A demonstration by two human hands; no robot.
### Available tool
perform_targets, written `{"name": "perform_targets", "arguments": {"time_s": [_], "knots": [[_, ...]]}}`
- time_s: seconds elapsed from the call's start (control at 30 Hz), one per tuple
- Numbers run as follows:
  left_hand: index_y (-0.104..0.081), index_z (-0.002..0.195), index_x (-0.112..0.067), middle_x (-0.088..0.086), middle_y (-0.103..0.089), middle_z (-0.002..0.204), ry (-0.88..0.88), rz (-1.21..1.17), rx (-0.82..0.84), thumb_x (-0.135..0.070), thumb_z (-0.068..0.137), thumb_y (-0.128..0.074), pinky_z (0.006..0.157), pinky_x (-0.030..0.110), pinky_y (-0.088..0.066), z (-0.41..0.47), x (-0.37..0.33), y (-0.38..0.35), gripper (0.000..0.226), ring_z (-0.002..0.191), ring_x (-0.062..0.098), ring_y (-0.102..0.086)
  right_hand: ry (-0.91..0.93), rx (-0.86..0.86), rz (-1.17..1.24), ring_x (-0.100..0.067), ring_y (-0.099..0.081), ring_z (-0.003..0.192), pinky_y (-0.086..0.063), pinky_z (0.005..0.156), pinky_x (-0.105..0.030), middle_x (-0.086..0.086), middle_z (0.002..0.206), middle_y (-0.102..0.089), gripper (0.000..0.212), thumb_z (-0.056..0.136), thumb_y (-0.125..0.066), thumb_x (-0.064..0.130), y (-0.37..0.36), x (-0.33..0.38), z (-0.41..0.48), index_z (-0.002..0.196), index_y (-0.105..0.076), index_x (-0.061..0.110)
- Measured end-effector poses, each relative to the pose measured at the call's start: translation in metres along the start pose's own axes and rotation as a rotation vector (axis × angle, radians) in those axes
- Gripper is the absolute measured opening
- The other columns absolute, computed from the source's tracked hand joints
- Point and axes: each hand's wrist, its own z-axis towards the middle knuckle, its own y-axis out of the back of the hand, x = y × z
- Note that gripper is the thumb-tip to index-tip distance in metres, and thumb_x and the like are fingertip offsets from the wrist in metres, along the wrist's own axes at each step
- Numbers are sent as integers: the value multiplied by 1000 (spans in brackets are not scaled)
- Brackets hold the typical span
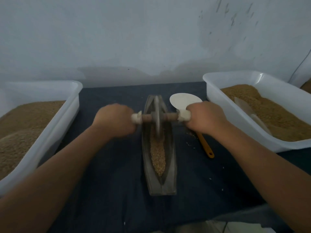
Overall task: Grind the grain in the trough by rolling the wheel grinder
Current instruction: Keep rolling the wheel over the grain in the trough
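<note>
Both forearms are extended forward from the near edge of the desk (pixel 109 190), converging slightly toward its middle, wrists roughly level, backs of the hands upward. The left hand (pixel 116 121) is closed in a fist round the left end of the grinder's axle (pixel 170 117); its outline is blurred, so single fingers cannot be made out. The right hand (pixel 203 118) is likewise clamped round the right end, fingers curled under. A pale wrap is seen on the axle just inside each fist. The axle lies crosswise, left to right, about parallel to the desk's near edge. The wheel (pixel 157 118) stands upright on edge at the axle's middle, seated in the groove of the trough (pixel 170 174), within the far half. The trough is placed at the centre of the desk, long axis running from near edge to far edge, pointed far end toward the wall (pixel 151 39). Grain (pixel 158 155) lies along the groove from under the wheel toward the near end. A spoon (pixel 183 100) lies just right of the trough, pale bowl toward the far edge, partly covered by the right hand. Loose grains (pixel 191 137) are scattered beside it. A left bin (pixel 74 101) and a right bin (pixel 212 91), both holding grain, are set at the desk's side edges.
</note>
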Motion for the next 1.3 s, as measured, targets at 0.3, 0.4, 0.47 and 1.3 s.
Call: {"name": "perform_targets", "arguments": {"time_s": [0.3,0.4,0.47,1.3], "knots": [[-52,67,-28,-8,-57,65,-49,23,-20,-48,80,-56,56,30,-44,-37,-5,-1,24,60,15,-56,57,151,42,-4,-60,64,-53,57,-32,11,68,-64,19,81,-67,53,6,-2,-23,74,-63,36],[-46,64,-31,-11,-51,57,-116,25,-74,-55,75,-54,48,26,-28,-73,1,-6,27,52,10,-49,136,215,73,1,-59,58,-52,54,-29,14,63,-63,29,67,-52,69,21,-5,-66,73,-59,42],[-47,63,-31,-13,-50,56,-123,-11,-54,-59,73,-51,48,24,-27,-72,5,-10,30,51,7,-48,132,234,82,0,-60,58,-53,54,-31,14,62,-63,33,65,-49,72,24,-4,-70,71,-59,41],[-58,70,-26,-9,-58,70,-20,88,-44,-55,76,-53,61,31,-44,7,-4,8,30,66,21,-60,-23,145,48,-12,-63,75,-57,69,-37,9,81,-67,30,90,-62,57,-5,-4,5,81,-64,28]]}}
